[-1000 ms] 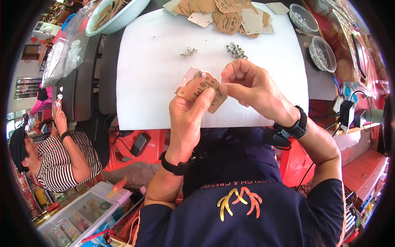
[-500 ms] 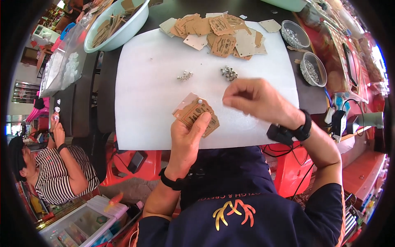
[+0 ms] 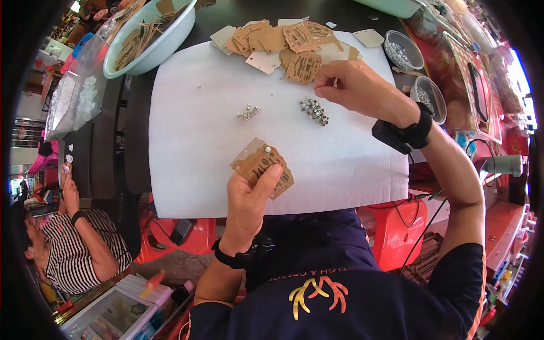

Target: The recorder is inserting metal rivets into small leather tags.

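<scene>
While our left hand [image 3: 249, 195] pinches a small stack of brown card tags [image 3: 262, 167] over the near edge of the white foam sheet [image 3: 192, 141], thumb laid across the top tag, our right hand [image 3: 354, 85] reaches farther out; its fingertips are closed just beside the cluster of small metal studs [image 3: 313, 109]; whether they grip one, we cannot tell.

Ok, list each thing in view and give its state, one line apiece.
left hand: closed on the card stack, thumb on top.
card stack: held just above the foam sheet, a small stud on its upper card.
right hand: fingertips pinched beside the stud pile.
stud pile: loose on the white foam sheet.
smaller stud cluster: loose, untouched.
brown tags: heaped at the sheet's far edge.
</scene>
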A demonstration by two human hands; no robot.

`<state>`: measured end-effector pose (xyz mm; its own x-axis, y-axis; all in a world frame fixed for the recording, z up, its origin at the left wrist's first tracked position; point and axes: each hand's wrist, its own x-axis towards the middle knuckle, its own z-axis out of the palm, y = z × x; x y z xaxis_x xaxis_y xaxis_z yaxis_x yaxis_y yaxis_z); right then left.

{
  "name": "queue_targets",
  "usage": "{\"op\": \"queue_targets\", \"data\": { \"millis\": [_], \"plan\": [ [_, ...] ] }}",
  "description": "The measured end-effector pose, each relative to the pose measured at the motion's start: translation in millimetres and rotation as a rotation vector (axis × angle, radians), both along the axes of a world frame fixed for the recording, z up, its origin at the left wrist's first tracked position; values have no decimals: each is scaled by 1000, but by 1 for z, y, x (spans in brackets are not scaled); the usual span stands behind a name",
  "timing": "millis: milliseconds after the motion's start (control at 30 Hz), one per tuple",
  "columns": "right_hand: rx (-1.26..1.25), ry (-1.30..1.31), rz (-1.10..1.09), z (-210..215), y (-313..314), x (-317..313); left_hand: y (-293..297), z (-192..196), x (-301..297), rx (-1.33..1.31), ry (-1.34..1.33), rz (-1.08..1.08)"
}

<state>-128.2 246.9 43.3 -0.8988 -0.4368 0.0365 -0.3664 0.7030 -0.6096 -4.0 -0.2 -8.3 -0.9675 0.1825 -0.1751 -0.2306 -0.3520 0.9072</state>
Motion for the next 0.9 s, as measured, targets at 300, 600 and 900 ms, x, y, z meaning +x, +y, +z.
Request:
{"op": "queue_targets", "data": {
  "millis": [300,600,900],
  "plan": [
    [152,103,83,-19,-20,-13,-2,1,0,11,-11,-17],
    [211,136,159,-21,-31,-5,0,1,0,-21,18,-16],
    [-21,124,53,-8,-21,-3,-2,-1,-2,2,1,-11]
  ]
}}
